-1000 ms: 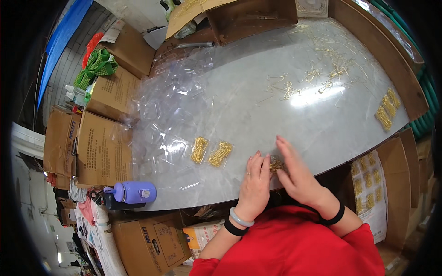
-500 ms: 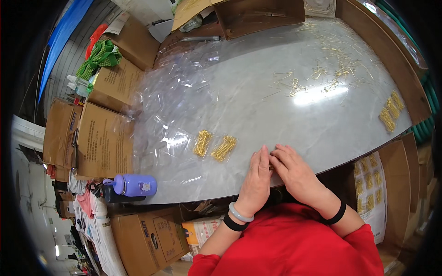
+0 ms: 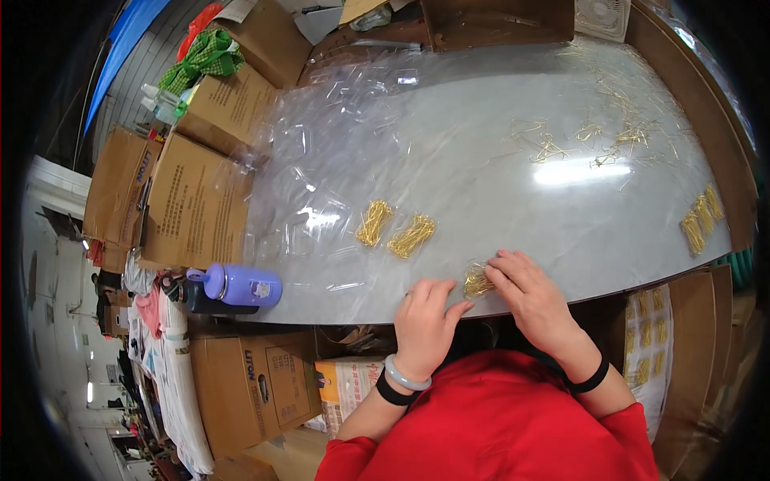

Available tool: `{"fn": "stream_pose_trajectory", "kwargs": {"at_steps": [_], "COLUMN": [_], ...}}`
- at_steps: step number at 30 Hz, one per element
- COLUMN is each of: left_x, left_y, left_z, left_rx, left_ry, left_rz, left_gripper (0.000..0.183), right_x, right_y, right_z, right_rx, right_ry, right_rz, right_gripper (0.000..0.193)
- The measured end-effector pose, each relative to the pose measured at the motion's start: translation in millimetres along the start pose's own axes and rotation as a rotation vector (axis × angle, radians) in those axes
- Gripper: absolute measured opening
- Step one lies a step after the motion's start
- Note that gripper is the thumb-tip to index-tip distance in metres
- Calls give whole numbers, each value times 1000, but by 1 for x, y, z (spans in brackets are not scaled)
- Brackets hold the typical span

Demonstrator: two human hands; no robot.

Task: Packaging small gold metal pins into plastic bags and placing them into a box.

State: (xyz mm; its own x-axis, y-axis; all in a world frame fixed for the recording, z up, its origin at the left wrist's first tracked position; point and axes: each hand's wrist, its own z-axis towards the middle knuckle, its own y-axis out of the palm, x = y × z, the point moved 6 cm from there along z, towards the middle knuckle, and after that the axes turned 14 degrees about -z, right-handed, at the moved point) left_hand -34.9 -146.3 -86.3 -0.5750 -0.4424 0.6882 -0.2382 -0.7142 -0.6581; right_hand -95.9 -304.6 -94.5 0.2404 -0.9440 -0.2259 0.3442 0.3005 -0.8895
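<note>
A small clear bag of gold wire hooks [image 3: 475, 282] lies at the near edge of the grey table, between my hands. My right hand [image 3: 533, 298] rests against the bag's right side, its fingers stretched out and their tips touching it. Left of the bag is my left hand [image 3: 423, 325], open, with bent fingers and the thumb held apart; it holds nothing. Farther left lie two more filled bags, one bag of gold hooks [image 3: 374, 223] and another bag of gold hooks [image 3: 412, 236] beside it.
Empty clear plastic bags [image 3: 321, 172] cover the table's left side. Loose gold hooks [image 3: 618, 136] are scattered at the far right, near a cardboard edging [image 3: 698, 104]. A purple bottle [image 3: 249, 285] stands out at the left. Below the right edge, a carton [image 3: 690, 345] holds packed bags.
My hands have parted, the left moving left and away from the bag. The bag of hooks, mostly covered before, now shows. The whole view has shifted slightly.
</note>
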Motion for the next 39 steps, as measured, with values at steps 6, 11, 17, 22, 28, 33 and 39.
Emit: {"fn": "stream_pose_trajectory", "kwargs": {"at_steps": [6,11,17,22,28,33,39], "left_x": [2,-40,-89,-100,-81,-54,-31], "left_y": [22,-1,-37,-32,-34,-40,-23], "left_z": [18,-10,-3,19,16,-29,-95], "left_rx": [-50,70,139,106,79,23,-384], "left_ry": [3,-514,-975,-1051,-958,-883,-905], "left_rz": [-109,-625,-1199,-1168,-1105,-1159,-1317], "left_gripper": [24,20,32,27,17,14,9], "right_x": [5,9,10,9,12,10,8], "right_y": [-3,-11,-8,-12,-9,-12,-7], "right_z": [-1,1,-2,-1,-5,-3,-2], "right_rx": [90,115,158,208,185,165,113], "right_ry": [53,56,63,143,151,149,166], "right_rz": [14,13,32,30,-1,-68,-103], "right_gripper": [38,35,35,31,31,31,32]}}
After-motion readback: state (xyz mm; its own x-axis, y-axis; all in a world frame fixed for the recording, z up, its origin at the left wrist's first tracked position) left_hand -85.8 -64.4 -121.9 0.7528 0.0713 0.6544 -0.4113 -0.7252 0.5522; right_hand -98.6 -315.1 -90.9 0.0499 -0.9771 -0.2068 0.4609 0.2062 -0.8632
